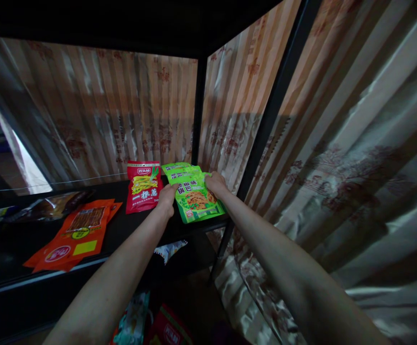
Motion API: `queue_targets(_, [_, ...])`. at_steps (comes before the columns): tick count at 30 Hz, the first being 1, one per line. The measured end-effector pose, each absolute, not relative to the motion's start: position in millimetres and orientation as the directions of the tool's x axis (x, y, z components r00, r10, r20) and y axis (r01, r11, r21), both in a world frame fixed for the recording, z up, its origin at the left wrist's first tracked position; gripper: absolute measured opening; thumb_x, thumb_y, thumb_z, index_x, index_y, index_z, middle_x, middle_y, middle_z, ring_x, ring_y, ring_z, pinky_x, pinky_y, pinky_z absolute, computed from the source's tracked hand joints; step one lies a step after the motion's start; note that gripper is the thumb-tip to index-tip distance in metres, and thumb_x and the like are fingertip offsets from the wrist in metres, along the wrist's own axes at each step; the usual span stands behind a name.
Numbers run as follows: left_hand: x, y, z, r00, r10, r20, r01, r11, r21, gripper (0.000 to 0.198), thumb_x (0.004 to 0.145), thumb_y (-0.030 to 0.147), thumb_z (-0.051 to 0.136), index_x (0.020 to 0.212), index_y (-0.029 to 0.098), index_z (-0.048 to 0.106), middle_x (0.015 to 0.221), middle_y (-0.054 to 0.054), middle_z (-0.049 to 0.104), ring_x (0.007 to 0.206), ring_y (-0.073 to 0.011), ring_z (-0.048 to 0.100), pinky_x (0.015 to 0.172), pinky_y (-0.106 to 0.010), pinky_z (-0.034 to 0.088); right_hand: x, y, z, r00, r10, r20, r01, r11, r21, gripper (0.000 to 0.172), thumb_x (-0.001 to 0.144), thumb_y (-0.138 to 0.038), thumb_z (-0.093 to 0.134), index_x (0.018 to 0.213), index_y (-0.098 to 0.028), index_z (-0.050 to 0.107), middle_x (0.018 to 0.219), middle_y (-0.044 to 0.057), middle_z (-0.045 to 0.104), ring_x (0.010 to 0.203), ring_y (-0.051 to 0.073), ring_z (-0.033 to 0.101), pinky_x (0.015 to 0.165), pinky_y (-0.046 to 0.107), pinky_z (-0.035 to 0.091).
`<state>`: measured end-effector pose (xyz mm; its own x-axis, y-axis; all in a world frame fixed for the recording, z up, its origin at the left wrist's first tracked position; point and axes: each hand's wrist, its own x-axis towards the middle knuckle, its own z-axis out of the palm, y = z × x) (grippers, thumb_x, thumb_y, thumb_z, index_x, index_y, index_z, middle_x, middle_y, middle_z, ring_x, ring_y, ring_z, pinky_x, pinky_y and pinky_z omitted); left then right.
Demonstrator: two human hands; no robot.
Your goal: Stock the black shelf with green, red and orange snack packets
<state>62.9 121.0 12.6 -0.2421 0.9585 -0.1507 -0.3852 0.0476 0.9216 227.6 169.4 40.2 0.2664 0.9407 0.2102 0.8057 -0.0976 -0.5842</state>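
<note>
both hands r on the green snack pkts (198, 203) at the R end of the black shelf (117, 232), L hand (166, 199) pinching the front one's L edge, R hand (216, 183) the upper R edge. red pkt (144, 188) just left, orange pkts (82, 232) further left, tbh can't tell if L hand touches red.

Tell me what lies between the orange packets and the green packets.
In the head view, the red packet lies between them; the left hand is there too, at the left edge of the green packets.

Shelf (117, 231), green packets (197, 199), red packet (143, 189), orange packets (79, 235)
</note>
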Motion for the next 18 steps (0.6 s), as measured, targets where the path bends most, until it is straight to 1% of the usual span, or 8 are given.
queue_targets(3, [64,123,11,-0.246,0.958,-0.149,-0.403,0.039,0.914,0.011,0.069,0.019,0.068,0.079,0.016,0.063,0.077,-0.004,0.070,0.075,-0.0162,0.066,0.074,-0.030,0.052,224,167,49,0.295,0.925,0.240,0.806,-0.105,-0.583,0.034,0.090,-0.033,0.043,0.105,-0.010,0.063,0.111,0.018,0.066,0.106,0.024,0.061,0.082,0.027,0.046])
queue_targets(5, [67,122,12,-0.260,0.953,-0.156,-0.404,0.039,0.914,0.008,0.071,0.018,0.065,0.078,0.016,0.063,0.077,-0.004,0.070,0.075,-0.0165,0.066,0.075,-0.031,0.051,223,168,52,0.302,0.919,0.252,0.802,-0.102,-0.588,0.033,0.090,-0.033,0.044,0.105,-0.011,0.063,0.111,0.017,0.066,0.105,0.024,0.062,0.082,0.027,0.045])
queue_targets(7, [71,121,14,-0.284,0.950,-0.128,-0.373,0.014,0.928,0.002,0.073,0.017,0.062,0.075,0.016,0.062,0.078,-0.004,0.070,0.075,-0.0169,0.065,0.075,-0.031,0.051,222,170,53,0.313,0.915,0.256,0.796,-0.107,-0.595,0.033,0.090,-0.033,0.044,0.106,-0.011,0.063,0.112,0.017,0.066,0.105,0.024,0.062,0.083,0.028,0.045])
queue_targets(9, [75,120,15,-0.310,0.947,-0.083,-0.330,-0.026,0.944,0.003,0.074,0.017,0.060,0.072,0.017,0.063,0.079,-0.004,0.070,0.077,-0.0170,0.065,0.077,-0.030,0.050,223,172,51,0.324,0.909,0.261,0.795,-0.113,-0.595,0.033,0.091,-0.033,0.044,0.108,-0.011,0.062,0.113,0.017,0.065,0.106,0.025,0.061,0.085,0.029,0.044])
queue_targets(14, [77,125,9,-0.303,0.951,-0.063,-0.337,-0.046,0.940,0.003,0.073,0.021,0.062,0.073,0.019,0.064,0.081,-0.004,0.070,0.079,-0.0180,0.065,0.077,-0.031,0.050,225,175,40,0.291,0.922,0.257,0.827,-0.108,-0.551,0.035,0.091,-0.034,0.044,0.108,-0.010,0.063,0.111,0.018,0.066,0.106,0.026,0.061,0.086,0.030,0.045])
queue_targets(18, [72,137,-3,-0.340,0.940,-0.025,-0.292,-0.080,0.953,0.012,0.069,0.028,0.067,0.075,0.019,0.065,0.081,-0.005,0.070,0.081,-0.0190,0.065,0.079,-0.033,0.050,225,176,32,0.254,0.941,0.223,0.851,-0.108,-0.514,0.034,0.089,-0.033,0.045,0.108,-0.011,0.064,0.112,0.018,0.067,0.106,0.026,0.062,0.086,0.030,0.046])
